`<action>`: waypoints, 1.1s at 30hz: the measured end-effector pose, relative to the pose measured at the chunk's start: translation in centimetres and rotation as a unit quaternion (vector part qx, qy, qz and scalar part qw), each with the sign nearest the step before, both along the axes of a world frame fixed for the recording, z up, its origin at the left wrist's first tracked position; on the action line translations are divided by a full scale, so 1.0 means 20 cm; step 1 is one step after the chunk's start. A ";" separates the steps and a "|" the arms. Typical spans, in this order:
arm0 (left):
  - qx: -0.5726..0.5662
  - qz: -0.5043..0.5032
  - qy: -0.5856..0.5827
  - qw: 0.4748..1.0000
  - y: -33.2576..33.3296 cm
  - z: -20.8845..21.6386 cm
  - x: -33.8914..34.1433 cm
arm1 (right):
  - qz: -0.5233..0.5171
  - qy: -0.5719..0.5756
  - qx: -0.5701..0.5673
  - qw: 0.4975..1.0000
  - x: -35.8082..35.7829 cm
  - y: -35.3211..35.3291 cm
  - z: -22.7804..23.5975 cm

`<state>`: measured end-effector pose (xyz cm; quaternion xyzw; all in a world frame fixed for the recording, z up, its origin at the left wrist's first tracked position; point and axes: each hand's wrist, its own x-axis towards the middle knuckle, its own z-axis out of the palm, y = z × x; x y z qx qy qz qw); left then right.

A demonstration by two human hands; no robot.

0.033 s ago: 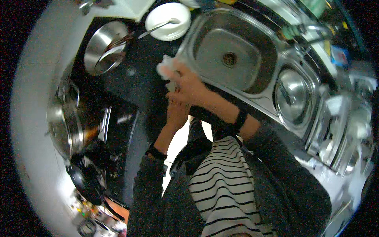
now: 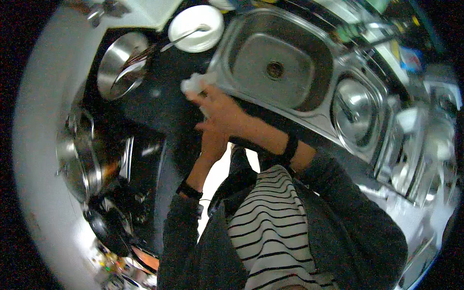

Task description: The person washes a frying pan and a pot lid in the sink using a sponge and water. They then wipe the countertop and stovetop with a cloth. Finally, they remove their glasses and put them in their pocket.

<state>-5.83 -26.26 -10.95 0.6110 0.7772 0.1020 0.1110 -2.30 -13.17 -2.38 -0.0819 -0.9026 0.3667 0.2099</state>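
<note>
Over the dark countertop by the sink's left edge, my hands are crossed close together. My right hand (image 2: 223, 112) reaches forward on top, its fingers against a crumpled white cloth or tissue (image 2: 194, 83); blur hides which. Beneath and nearer me lies my left hand (image 2: 214, 142); the right hand covers its fingers. A white bowl (image 2: 186, 24) with a metal spoon (image 2: 183, 38) across it stands just beyond the cloth. To its left, a steel bowl (image 2: 108, 72) holds several utensils.
The steel sink (image 2: 275, 92) is on the right, with a smaller round basin (image 2: 356, 113) beside it. A large steel pot (image 2: 72, 154) and a black pan (image 2: 108, 222) stand at the left. Dishes (image 2: 411, 154) are stacked at the far right.
The whole view has shifted slightly. My hands and the white cloth appear a little further left in the picture, still close together over the counter.
</note>
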 end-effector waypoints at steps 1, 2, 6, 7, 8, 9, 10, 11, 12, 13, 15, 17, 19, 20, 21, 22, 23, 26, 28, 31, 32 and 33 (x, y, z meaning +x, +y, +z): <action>0.009 -0.016 -0.034 0.999 0.00 0.03 0.03 | 0.052 -0.022 -0.023 0.998 0.05 -0.04 -0.01; 0.017 -0.031 -0.068 0.997 0.00 0.06 0.05 | 0.045 -0.041 -0.008 0.998 0.15 -0.08 -0.02; -0.029 -0.163 -0.115 0.979 0.12 0.07 0.17 | 0.008 -0.042 -0.017 0.999 0.57 -0.08 -0.03; -0.046 -0.198 -0.115 0.972 0.16 0.04 0.20 | -0.010 -0.013 -0.027 1.000 0.68 -0.04 -0.02; -0.064 -0.233 -0.114 0.964 0.19 0.02 0.24 | -0.076 -0.079 -0.096 0.989 0.80 -0.01 -0.01; -0.024 -0.280 -0.073 0.957 0.25 -0.03 0.29 | -0.141 -0.129 -0.156 0.969 0.91 0.02 0.02; 0.012 -0.305 -0.081 0.949 0.30 -0.06 0.32 | -0.188 -0.147 -0.142 0.961 1.02 0.07 0.04; 0.049 -0.329 -0.089 0.939 0.35 -0.09 0.37 | -0.233 -0.157 -0.124 0.952 1.11 0.11 0.06; 0.061 -0.342 -0.124 0.929 0.41 -0.12 0.42 | -0.276 -0.175 -0.117 0.938 1.20 0.13 0.08; 0.076 -0.355 -0.157 0.918 0.49 -0.15 0.49 | -0.317 -0.200 -0.115 0.920 1.27 0.16 0.09; 0.151 -0.399 -0.144 0.893 0.56 -0.15 0.69 | -0.360 -0.170 -0.074 0.914 1.38 0.18 0.11; 0.073 -0.470 -0.226 0.850 0.61 -0.13 0.89 | -0.392 -0.147 -0.068 0.906 1.43 0.19 0.12; 0.117 -0.468 -0.212 0.850 0.67 -0.12 0.94 | -0.416 -0.129 -0.100 0.895 1.45 0.20 0.12; 0.129 -0.474 -0.203 0.847 0.69 -0.11 0.93 | -0.412 -0.144 -0.076 0.897 1.46 0.21 0.13; 0.131 -0.450 -0.179 0.865 0.71 -0.12 0.91 | -0.413 -0.147 -0.044 0.898 1.47 0.22 0.14; 0.134 -0.425 -0.153 0.882 0.72 -0.13 0.84 | -0.410 -0.153 -0.018 0.899 1.48 0.24 0.16; 0.136 -0.400 -0.125 0.898 0.72 -0.14 0.75 | -0.410 -0.149 0.003 0.900 1.50 0.27 0.18; 0.009 -0.279 -0.086 0.956 0.75 -0.17 0.55 | -0.415 -0.162 0.031 0.895 1.59 0.47 0.24; -0.093 -0.261 -0.060 0.959 0.83 -0.20 0.42 | -0.426 -0.147 0.040 0.892 1.63 0.70 0.25; -0.161 -0.135 -0.332 0.919 1.03 -0.19 0.24 | -0.428 -0.041 0.014 0.903 1.67 1.20 0.21; -0.188 -0.047 -0.459 0.867 1.10 -0.16 0.23 | -0.476 -0.041 0.058 0.877 1.66 1.39 0.17; -0.113 -0.020 -0.583 0.805 1.16 -0.13 0.26 | -0.520 -0.073 0.117 0.843 1.64 1.59 0.13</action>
